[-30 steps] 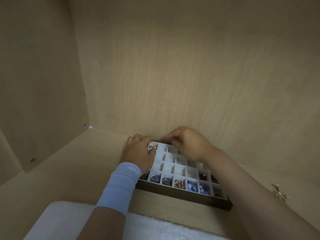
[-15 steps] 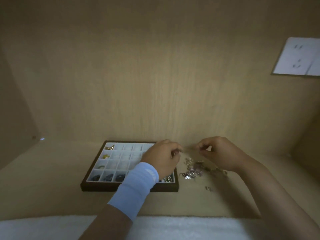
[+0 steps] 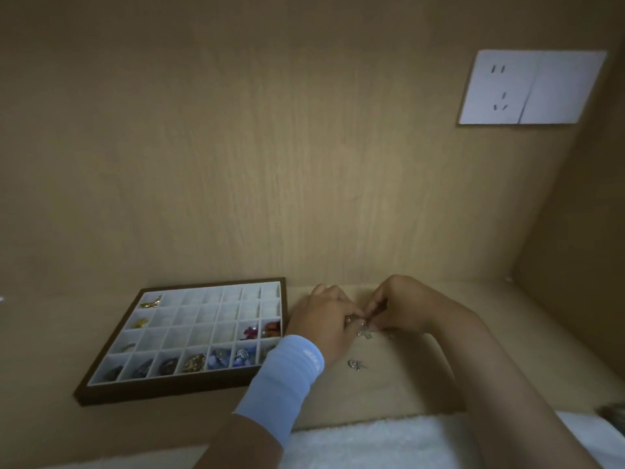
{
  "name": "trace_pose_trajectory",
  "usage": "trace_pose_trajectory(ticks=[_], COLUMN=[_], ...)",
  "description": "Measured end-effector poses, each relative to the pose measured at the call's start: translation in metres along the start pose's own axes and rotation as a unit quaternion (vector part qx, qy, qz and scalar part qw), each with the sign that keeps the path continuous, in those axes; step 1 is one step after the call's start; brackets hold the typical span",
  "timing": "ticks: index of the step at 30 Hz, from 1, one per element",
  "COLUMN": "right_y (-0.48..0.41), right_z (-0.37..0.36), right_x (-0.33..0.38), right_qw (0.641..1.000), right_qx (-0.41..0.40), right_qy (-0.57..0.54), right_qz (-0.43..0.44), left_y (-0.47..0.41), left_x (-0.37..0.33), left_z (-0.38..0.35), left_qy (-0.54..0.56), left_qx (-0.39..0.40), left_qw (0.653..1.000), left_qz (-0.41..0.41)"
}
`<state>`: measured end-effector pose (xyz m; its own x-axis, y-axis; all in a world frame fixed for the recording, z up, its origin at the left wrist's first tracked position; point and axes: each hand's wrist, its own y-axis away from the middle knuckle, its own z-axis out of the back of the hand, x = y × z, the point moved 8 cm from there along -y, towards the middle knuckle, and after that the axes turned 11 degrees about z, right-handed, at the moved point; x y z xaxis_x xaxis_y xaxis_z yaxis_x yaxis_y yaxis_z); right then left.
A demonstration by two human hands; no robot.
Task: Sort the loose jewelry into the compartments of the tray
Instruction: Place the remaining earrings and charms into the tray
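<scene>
One tray [image 3: 284,301] with four rows of white compartments is seen on the bench [image 3: 406,390]. Right of the tray, two hands meet. The left hand [image 3: 324,324] and the right hand [image 3: 400,309] are both curled, fingertips pinched together on small silver jewelry [image 3: 363,331]; what each one grips cannot be told. One more silver piece [image 3: 356,364] lies loose, nearer than the hands.
</scene>
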<state>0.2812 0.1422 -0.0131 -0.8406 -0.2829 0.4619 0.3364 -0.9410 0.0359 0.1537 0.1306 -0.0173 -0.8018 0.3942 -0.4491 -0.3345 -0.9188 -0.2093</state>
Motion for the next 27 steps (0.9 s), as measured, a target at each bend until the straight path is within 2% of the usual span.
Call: trace_pose_trajectory(ticks=[5, 8, 10, 13, 19, 22, 24, 27], right_y=[-0.001, 0.0, 0.001, 0.001, -0.002, -0.003, -0.005, -0.011], right_z=[0.0, 0.007, 0.012, 0.008, 0.002, 0.003, 0.0, -0.007], right_x=[0.001, -0.001, 0.002, 0.013, 0.039, 0.059, 0.081, 0.113], right_qw=[1.0, 0.995, 0.975, 0.928, 0.874, 0.869, 0.887, 0.916], right_qx=[-0.006, -0.076, -0.139, -0.169, -0.189, -0.212, -0.204, -0.191], right_qy=[0.001, -0.069, -0.174, -0.333, -0.447, -0.446, -0.405, -0.313], right_qz=[-0.004, -0.008, -0.01, -0.018, -0.007, 0.038, 0.09, 0.163], left_y=[0.003, 0.004, 0.005, 0.008, 0.017, 0.029, 0.04, 0.056], left_x=[0.002, 0.003, 0.008, 0.017, 0.041, 0.055, 0.065, 0.083], left_z=[0.003, 0.007, 0.014, 0.026, 0.055, 0.074, 0.084, 0.099], left_qy=[0.03, 0.056, 0.148, 0.287, 0.371, 0.403, 0.422, 0.41], left_qx=[-0.013, -0.015, -0.018, -0.04, -0.077, -0.083, -0.066, -0.041], left_qw=[0.999, 0.998, 0.988, 0.951, 0.913, 0.894, 0.882, 0.883], left_qz=[-0.001, 0.015, 0.051, 0.106, 0.152, 0.178, 0.201, 0.226])
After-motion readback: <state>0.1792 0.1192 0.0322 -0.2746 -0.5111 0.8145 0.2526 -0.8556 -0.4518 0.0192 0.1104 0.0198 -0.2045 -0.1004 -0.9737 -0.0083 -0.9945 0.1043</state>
